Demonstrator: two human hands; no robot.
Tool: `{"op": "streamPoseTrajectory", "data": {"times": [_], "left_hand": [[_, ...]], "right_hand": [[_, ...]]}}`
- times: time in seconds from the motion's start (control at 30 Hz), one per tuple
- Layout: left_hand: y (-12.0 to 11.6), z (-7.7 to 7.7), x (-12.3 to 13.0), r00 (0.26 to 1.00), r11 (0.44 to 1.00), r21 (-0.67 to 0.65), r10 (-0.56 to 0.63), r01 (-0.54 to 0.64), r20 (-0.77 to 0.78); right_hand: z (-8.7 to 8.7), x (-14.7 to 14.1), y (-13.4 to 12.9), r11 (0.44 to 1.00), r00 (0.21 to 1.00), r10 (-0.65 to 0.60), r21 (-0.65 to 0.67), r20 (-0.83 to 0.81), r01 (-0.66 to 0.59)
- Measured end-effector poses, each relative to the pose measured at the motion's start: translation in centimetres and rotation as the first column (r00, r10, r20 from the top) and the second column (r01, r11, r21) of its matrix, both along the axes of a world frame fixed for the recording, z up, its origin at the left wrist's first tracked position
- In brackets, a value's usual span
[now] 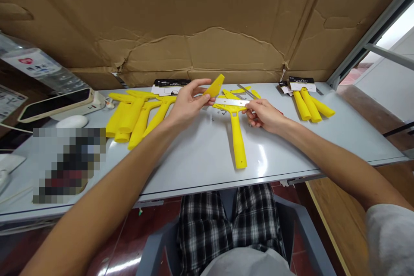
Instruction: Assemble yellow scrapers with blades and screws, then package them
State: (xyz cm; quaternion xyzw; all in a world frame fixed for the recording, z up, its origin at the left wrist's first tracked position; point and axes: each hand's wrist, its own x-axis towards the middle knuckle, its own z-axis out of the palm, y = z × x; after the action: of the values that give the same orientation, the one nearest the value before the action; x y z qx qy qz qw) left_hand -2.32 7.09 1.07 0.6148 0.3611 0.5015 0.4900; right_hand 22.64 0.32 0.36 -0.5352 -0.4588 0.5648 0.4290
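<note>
My left hand (193,102) pinches a flat yellow plastic plate (216,85) with small holes, tilted up above the table. Thumb and fingers of my right hand (264,115) close on the right end of a thin metal blade (232,102). That blade lies across the wide head of a yellow scraper handle (238,142), whose grip points toward me on the table. Small screws (221,112) are scattered left of the handle's neck. Behind the head lie more yellow plates (239,91) and metal strips. Something red shows partly behind my right hand; its kind is hidden.
Several yellow handles (131,116) are piled at the left. More yellow handles (309,105) with black-and-white card labels lie at the right. A phone (58,103) on a stand, a white mouse (71,121) and a plastic bottle (35,62) stand left. Cardboard (207,17) walls the back.
</note>
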Motion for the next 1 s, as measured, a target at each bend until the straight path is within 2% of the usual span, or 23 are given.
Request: {"op": "streamPoseTrajectory", "data": {"times": [0.17,0.27,0.4,0.57,0.77,0.83,1.0], "left_hand": [[0.3,0.1,-0.4,1.0,1.0,-0.002,0.012,-0.012,-0.023],[0.2,0.4,-0.5,0.997,0.996,0.076,0.043,-0.038,-0.067],[-0.3,0.6,-0.2,0.993,0.99,0.138,0.024,-0.008,-0.118],[-1.1,0.6,0.5,0.999,0.996,0.091,0.007,-0.002,-0.054],[-1.2,0.5,0.7,0.997,0.996,-0.069,-0.052,0.057,0.064],[-1.3,0.5,0.8,1.0,0.996,-0.081,-0.031,0.031,0.0],[-2.1,0.7,1.1,0.979,0.993,0.031,0.114,-0.11,-0.17]], "right_hand": [[0.1,0.1,0.1,1.0,1.0,-0.008,0.013,-0.004,0.008],[0.3,0.0,0.0,1.0,1.0,-0.011,0.016,0.001,0.011],[0.4,-0.1,-0.2,1.0,1.0,-0.006,0.008,-0.001,0.006],[0.3,-0.1,-0.2,1.0,1.0,0.009,0.004,0.003,-0.009],[0.1,0.0,-0.1,1.0,1.0,0.026,0.013,0.014,-0.026],[0.1,-0.1,-0.2,0.999,0.999,0.03,0.02,0.02,-0.031],[0.3,-0.3,-0.3,1.0,1.0,0.006,0.017,0.026,-0.006]]}}
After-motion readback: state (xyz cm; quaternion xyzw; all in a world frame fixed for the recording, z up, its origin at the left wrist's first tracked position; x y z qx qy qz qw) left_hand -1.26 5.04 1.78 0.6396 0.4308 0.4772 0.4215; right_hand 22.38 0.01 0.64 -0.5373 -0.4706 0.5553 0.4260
